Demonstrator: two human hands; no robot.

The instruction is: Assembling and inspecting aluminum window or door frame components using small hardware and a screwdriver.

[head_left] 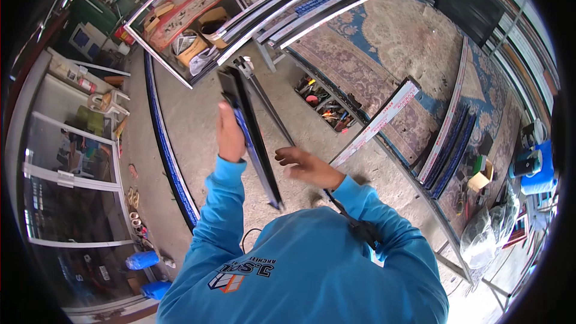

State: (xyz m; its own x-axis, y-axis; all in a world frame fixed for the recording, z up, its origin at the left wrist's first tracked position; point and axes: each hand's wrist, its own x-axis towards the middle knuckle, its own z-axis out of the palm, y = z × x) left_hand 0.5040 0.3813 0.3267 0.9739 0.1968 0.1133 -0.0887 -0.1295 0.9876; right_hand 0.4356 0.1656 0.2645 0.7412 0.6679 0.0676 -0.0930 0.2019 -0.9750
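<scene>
A black metal profile (257, 144) with a strip of blue film along its side stands tilted in front of my chest, its lower end close to my jacket. My left hand (230, 133) grips it from the left, fingers pointing up along the side; the thumb is hidden. To the right of the profile, my right hand (309, 167) is slightly blurred, its fingers stretched toward the profile without touching it. Behind that hand runs a thin dark rod (270, 103), reaching from a bracket at the top down toward my right forearm.
A carpet-covered workbench (408, 30) on the right carries several film-wrapped profiles (447, 138); one white-filmed profile (384, 117) juts over its edge. Below sits a tool tray (324, 103). A long profile (165, 144) lies on the floor at left, near glass doors (72, 180). Cardboard boxes (191, 51) stand beyond.
</scene>
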